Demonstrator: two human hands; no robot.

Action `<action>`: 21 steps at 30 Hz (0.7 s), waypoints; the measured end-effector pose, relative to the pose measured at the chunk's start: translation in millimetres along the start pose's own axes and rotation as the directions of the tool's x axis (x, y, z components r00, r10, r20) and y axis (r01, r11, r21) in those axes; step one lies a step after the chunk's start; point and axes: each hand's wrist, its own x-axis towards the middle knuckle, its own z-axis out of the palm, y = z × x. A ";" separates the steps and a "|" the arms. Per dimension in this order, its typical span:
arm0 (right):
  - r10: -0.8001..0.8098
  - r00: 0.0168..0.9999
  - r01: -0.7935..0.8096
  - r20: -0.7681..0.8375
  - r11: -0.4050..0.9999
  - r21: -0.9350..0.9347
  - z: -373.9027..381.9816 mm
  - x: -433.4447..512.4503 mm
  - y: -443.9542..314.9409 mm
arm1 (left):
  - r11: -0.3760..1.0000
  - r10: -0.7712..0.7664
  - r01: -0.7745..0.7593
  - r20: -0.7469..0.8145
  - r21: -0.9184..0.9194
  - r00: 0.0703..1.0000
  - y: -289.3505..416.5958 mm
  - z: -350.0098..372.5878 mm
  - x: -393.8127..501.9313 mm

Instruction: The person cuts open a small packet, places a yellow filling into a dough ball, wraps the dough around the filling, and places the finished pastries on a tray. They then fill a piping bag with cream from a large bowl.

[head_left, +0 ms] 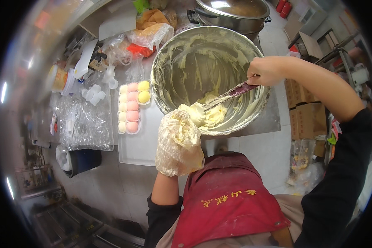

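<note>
My right hand [263, 71] grips a long, dark-red spatula [241, 90] by its upper end. Pale yellow cream coats the spatula's lower part, which reaches into a cream mass [215, 115] at the near side of a large metal bowl [192, 66]. Smears of the same cream streak the bowl's inner wall. At the bowl's near-left rim, a cream-smeared translucent plastic bag [179, 127] covers my left hand [179, 159] and is held up by it. Cream bulges at the bag's mouth, touching the spatula tip. The bag hides my left fingers.
Left of the bowl, pink, yellow and pale round pastries [132, 105] sit in rows on a translucent sheet [136, 152]. Clear plastic wrapping [86, 124] and a white tub [60, 80] lie farther left. A lidded steel pot [234, 18] stands behind the bowl. Cardboard boxes [308, 119] are stacked at right.
</note>
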 end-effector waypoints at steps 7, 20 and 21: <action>0.228 0.973 -0.187 -0.027 0.856 0.482 32.9 -69.8 -5.1 | 0.976 -0.056 0.051 -0.017 -0.213 0.998 -11.7 -24.0 -4.4; 0.426 0.729 0.343 -0.535 0.450 0.825 167.9 -154.3 -117.8 | 0.738 -0.138 0.159 0.084 -0.656 0.987 -7.3 -70.8 22.2; 0.442 0.726 0.335 -0.527 0.442 0.832 172.1 -154.8 -129.1 | 0.719 -0.133 0.161 0.093 -0.676 0.987 -6.4 -71.3 27.5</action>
